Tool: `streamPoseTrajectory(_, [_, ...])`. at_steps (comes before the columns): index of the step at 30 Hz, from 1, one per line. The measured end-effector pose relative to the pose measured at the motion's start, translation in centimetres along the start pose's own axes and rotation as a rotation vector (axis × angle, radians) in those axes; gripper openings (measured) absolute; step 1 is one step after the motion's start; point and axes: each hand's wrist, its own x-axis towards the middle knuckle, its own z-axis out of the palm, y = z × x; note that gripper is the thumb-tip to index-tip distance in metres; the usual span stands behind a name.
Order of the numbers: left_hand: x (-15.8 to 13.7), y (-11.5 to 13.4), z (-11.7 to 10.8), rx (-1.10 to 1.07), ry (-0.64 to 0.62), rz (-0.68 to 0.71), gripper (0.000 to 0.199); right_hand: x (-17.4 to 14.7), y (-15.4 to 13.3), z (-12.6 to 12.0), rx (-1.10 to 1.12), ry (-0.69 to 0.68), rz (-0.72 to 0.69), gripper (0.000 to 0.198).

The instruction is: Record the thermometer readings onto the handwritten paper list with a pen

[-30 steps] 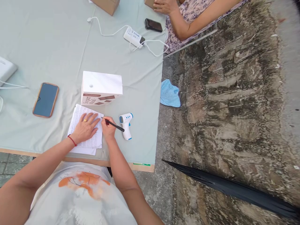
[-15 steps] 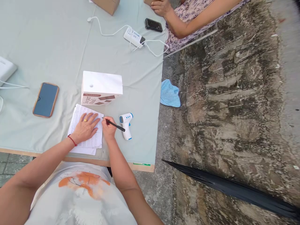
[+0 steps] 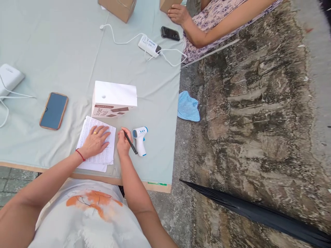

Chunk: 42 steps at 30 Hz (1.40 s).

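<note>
Resting flat, the left hand [image 3: 95, 140] lies palm down with fingers spread on a stack of printed papers [image 3: 97, 144] near the front edge of the worktop [image 3: 51, 51], which is covered in a pale green cloth. A red band circles that wrist and a ring sits on one finger. Just beside the papers, toward the right edge, the right hand [image 3: 123, 143] has its grip pinched on a dark pen [image 3: 130, 142], whose shaft angles toward the front right corner. Touching or nearly touching the pen's far end stands a white and blue thermometer gun [image 3: 140, 139]. Behind the papers, toward the middle of the worktop, sits a white box [image 3: 114, 98] with brown lettering on its front. A phone [image 3: 53, 111] lies face up nearer the left edge. Toward the back right corner lie a white power bank [image 3: 149, 46] with its cable and a dark phone [image 3: 170, 33], close to another person's hand [image 3: 178, 14]. On the ground beyond the right edge are a blue cloth [image 3: 188, 107] and a folded black umbrella [image 3: 258, 213].
</note>
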Motion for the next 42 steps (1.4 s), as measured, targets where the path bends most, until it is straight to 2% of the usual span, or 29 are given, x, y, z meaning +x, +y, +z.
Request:
streamPoseTrajectory(6, [-1.5, -1.1, -2.0, -0.243, 0.111, -0.032, 0.036, -0.3, -0.7, -0.1, -0.002, -0.01, 0.044, 0.045])
streamPoseTrajectory(11, [-4.2, -3.7, -4.4, -0.13, 0.168, -0.084, 0.033, -0.2, -0.6, 0.1, 0.025, -0.011, 0.029, 0.045])
streamPoseTrajectory(15, [-6.4, -6.5, -5.8, -0.004, 0.306, -0.17, 0.029, -0.1, -0.4, 0.3, 0.045, -0.006, 0.025, 0.045])
streamPoseTrajectory(17, [-7.1, -7.2, -6.3, 0.037, 0.336, -0.194, 0.027, -0.1, -0.4, 0.2, 0.038, -0.026, 0.028, 0.046])
streamPoseTrajectory(21, [-7.8, -6.3, -6.3, 0.051, 0.279, -0.185, 0.028, -0.7, -0.6, -0.8, -0.023, -0.06, 0.013, 0.046])
streamPoseTrajectory(25, [-7.6, -4.8, -5.4, 0.03, 0.232, -0.144, 0.029, -1.7, 0.2, -2.8, -0.157, -0.046, -0.079, 0.045])
streamPoseTrajectory(31, [-6.2, -4.7, -4.5, -0.019, 0.179, -0.163, 0.032, -2.5, 1.7, -5.4, -0.315, -0.107, -0.181, 0.041])
streamPoseTrajectory(35, [-5.3, -4.3, -4.1, 0.028, 0.138, -0.159, 0.035, -2.7, 1.7, -5.9, -0.387, -0.153, -0.211, 0.039])
streamPoseTrajectory(42, [-3.2, -2.1, -2.6, 0.009, 0.09, -0.078, 0.032, -2.5, 0.5, -5.5, -0.516, -0.213, -0.328, 0.037])
